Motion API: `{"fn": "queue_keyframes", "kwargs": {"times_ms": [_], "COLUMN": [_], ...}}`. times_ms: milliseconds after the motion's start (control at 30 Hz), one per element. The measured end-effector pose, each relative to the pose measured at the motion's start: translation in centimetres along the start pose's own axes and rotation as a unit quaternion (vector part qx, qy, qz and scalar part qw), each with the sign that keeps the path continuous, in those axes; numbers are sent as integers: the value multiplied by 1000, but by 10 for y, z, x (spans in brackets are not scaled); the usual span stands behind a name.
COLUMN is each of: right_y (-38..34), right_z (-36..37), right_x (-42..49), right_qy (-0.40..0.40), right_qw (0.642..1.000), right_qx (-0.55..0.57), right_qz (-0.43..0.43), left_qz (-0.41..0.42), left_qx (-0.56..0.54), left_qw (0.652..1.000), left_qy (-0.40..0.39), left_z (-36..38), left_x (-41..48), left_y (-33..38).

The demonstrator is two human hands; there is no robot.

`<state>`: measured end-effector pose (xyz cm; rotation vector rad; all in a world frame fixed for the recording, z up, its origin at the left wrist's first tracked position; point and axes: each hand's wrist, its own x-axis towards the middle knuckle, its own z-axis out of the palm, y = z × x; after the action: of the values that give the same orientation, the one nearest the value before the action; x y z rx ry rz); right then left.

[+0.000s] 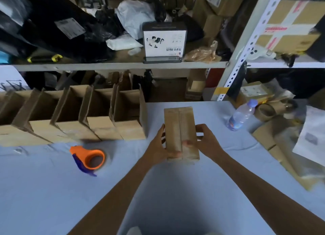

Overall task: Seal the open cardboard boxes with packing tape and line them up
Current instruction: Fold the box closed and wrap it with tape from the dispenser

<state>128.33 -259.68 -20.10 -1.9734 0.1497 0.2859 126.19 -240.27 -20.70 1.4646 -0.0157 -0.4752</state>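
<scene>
The pale blue cloth-covered bench [175,190] carries everything in play. Along its far left edge stands a row of open brown cardboard boxes [73,115], flaps upright, packed side by side and touching, running from the left edge towards the middle of the far edge. A grey metal shelf [114,65] crowded with bags and cartons rises behind them.

Near the middle of the bench, just right of the row's last box, is the small closed brown cardboard box [181,134], its two top flaps meeting in a seam that runs away from the person. Both hands hold it: the left hand [161,147] grips its left side with the thumb laid over the near top, and the right hand [204,140] grips its right side, fingers curled round the edge and thumb pressing the flaps down. Whether tape already covers the seam I cannot tell; the surface is blurred.

At the bench's right edge lies a clear plastic water bottle with a blue cap [241,116], on its side. The orange and blue tape dispenser [89,158] lies left of the hands, apart from them and in front of the row.

The step in hand looks like pressing the flaps shut. Next, probably, one hand keeps the flaps pinned while the other reaches left for the dispenser.
</scene>
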Motion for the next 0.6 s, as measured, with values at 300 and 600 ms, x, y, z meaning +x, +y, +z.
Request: {"fn": "queue_keyframes", "kwargs": {"times_ms": [300, 600], "right_y": [11, 11], "right_z": [-8, 12], "right_x": [57, 115], "right_qy": [-67, -43], "right_qw": [996, 998], "right_qx": [54, 43], "right_qz": [-15, 15], "left_qz": [-42, -72], "left_qx": [186, -8], "left_qw": [976, 980], "left_qy": [104, 185], "left_z": [-9, -20], "left_x": [60, 109], "left_y": [2, 4]}}
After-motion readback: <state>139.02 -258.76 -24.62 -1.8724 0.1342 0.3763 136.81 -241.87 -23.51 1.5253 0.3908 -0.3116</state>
